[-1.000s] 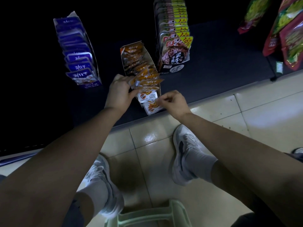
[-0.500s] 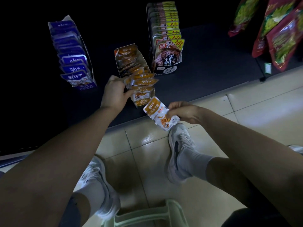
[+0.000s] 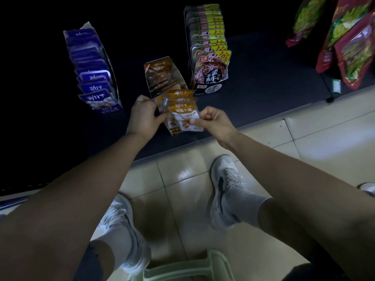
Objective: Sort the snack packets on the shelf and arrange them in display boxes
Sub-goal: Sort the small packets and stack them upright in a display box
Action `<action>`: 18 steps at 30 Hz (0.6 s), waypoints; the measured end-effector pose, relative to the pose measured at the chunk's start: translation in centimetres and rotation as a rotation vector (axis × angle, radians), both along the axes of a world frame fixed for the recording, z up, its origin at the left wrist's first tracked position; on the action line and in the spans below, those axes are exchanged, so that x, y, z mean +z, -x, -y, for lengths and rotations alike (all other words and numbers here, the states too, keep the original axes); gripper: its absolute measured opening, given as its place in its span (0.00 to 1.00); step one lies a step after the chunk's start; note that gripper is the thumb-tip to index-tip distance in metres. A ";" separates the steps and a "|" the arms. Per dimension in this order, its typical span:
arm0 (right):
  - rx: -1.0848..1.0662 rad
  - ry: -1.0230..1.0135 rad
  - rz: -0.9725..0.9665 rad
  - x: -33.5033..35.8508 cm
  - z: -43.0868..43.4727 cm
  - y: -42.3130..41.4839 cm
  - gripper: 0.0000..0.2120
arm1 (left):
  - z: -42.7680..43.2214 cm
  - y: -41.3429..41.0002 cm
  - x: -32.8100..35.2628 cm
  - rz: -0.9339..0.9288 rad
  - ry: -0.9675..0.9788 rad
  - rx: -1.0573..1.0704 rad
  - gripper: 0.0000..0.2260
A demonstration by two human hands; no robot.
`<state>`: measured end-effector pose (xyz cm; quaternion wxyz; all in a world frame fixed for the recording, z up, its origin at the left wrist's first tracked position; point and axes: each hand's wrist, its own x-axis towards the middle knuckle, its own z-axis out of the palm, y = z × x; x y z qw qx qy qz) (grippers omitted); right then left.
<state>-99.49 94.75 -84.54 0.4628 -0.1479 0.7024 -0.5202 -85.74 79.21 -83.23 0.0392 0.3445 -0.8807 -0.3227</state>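
Dark shelf carries the orange display box; a blue box stands left of it, a black box just right. Over its front end the left hand grips a fan of orange packets with curled fingers, and the right hand pinches the front packet.

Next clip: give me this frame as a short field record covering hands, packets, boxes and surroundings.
left grip: holds the fanned orange packets over the orange box
right grip: pinches the front packet of that fan
shelf: blue box left, orange box middle, black-yellow box right
elsewhere: red-green bags far right; pale green bin near the feet
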 end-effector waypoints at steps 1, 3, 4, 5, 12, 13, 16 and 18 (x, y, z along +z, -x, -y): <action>-0.021 0.004 -0.026 -0.3 0.6 -0.3 0.15 | 0.1 0.0 0.0 0.002 -0.003 -0.002 0.14; -0.062 0.002 -0.068 -0.5 1.4 -0.8 0.15 | 0.2 -0.1 -0.1 0.004 -0.013 -0.005 0.14; -0.080 0.002 -0.078 -0.6 1.7 -1.0 0.15 | 0.2 -0.1 -0.2 0.000 -0.017 -0.009 0.14; -0.091 0.004 -0.085 -0.8 1.8 -1.1 0.15 | 0.2 -0.2 -0.2 -0.010 -0.022 -0.015 0.14; -0.116 -0.016 -0.117 -1.5 2.4 -1.7 0.15 | 0.0 -0.9 -0.1 -0.061 -0.133 -0.098 0.23; -0.109 -0.020 -0.123 -1.5 2.5 -1.8 0.15 | -0.1 -0.8 -0.1 -0.064 -0.134 -0.079 0.24; -0.100 -0.018 -0.135 -1.4 2.7 -2.3 0.15 | -0.8 -0.3 -0.2 -0.065 -0.091 0.030 0.25; -0.107 -0.006 -0.159 -1.5 2.8 -2.5 0.12 | -1.1 0.1 -0.6 -0.031 0.021 0.082 0.22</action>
